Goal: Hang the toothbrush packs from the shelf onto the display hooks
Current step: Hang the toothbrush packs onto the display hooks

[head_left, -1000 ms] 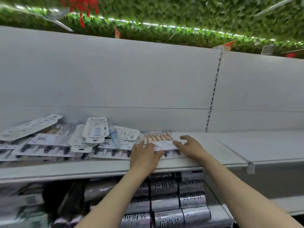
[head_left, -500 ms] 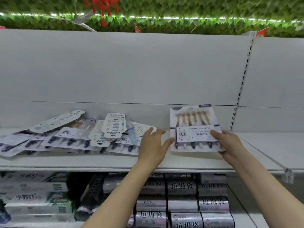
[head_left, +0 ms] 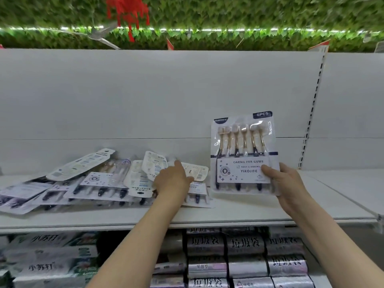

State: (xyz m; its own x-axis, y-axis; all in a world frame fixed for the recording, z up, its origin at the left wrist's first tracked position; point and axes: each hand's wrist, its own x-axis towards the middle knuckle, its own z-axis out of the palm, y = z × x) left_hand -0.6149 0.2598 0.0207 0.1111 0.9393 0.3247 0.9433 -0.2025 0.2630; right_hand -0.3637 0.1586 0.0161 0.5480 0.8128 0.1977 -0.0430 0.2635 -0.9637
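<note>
My right hand [head_left: 287,183] grips a six-piece toothbrush pack [head_left: 242,152] by its lower right side and holds it upright above the white shelf [head_left: 239,213]. The pack shows gold-handled brushes and a white label. My left hand [head_left: 173,180] reaches into the pile of toothbrush packs [head_left: 99,181] lying flat on the shelf, its fingers resting on a small white pack [head_left: 197,170]. I cannot tell whether it grips anything. No display hooks are visible on the white back panel [head_left: 166,96].
A slotted upright [head_left: 311,109] divides the back panel at the right, with another shelf section [head_left: 353,188] beyond. Below the shelf stand rolls of silver bags [head_left: 245,260] and boxed toothpaste [head_left: 45,256]. Green foliage and a red ornament [head_left: 126,13] hang overhead.
My right hand has lifted the six-piece pack off the shelf and raised it upright. My left hand has slid left onto the pile. The camera has turned left.
</note>
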